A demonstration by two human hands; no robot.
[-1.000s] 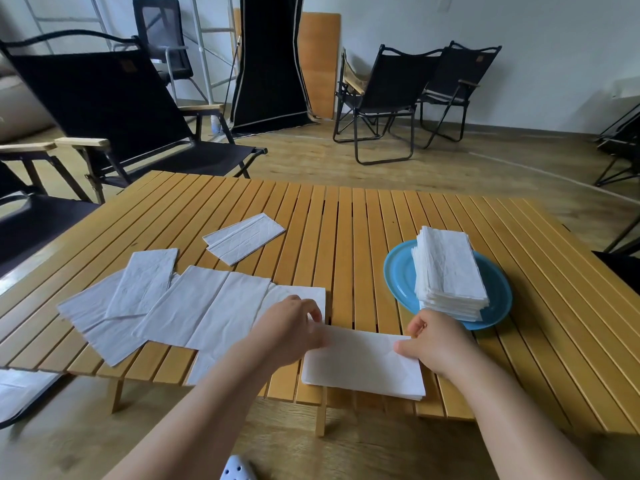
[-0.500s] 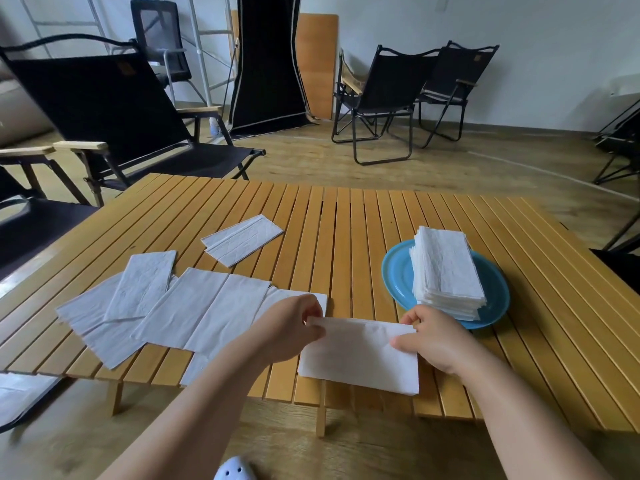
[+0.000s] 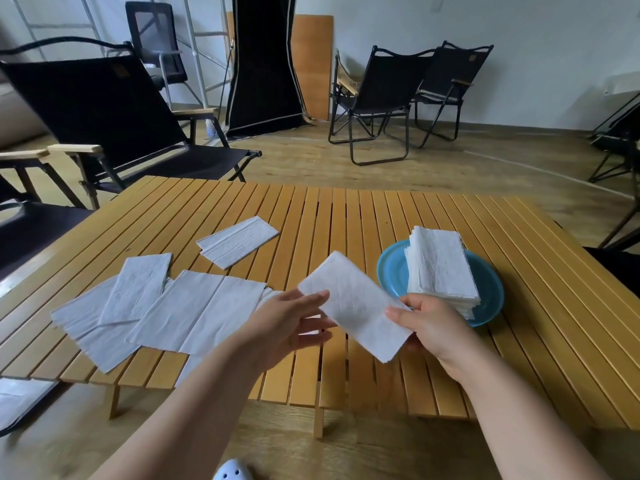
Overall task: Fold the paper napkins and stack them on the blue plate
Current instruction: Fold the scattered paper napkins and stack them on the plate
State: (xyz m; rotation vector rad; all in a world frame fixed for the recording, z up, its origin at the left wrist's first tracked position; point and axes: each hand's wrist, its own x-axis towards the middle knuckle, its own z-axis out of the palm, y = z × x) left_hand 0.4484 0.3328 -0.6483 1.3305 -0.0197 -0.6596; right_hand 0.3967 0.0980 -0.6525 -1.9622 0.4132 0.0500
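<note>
Both forearms reach forward from the near edge, bare and angled inward. The right hand (image 3: 431, 327) is turned palm-up and pinches the near right end of a folded napkin (image 3: 356, 304) between thumb and fingers. The left hand (image 3: 287, 323) is open with its fingers loosely spread, and its fingertips touch the napkin's left edge. The napkin is a long white rectangle with a faint embossed grain, held tilted above the table (image 3: 346, 216), its far corner pointing up and left.

The table is made of narrow yellow wooden slats with gaps between them. At its right sits a round blue plate (image 3: 389, 271), glossy and shallow, holding a tall, even stack (image 3: 440, 268) of folded white napkins just beyond the right hand. At the near left lie several unfolded sheets (image 3: 194, 308), thin, creased and overlapping one another. Farther back, one more folded napkin, the far one (image 3: 239, 240), lies alone and flat.
</note>
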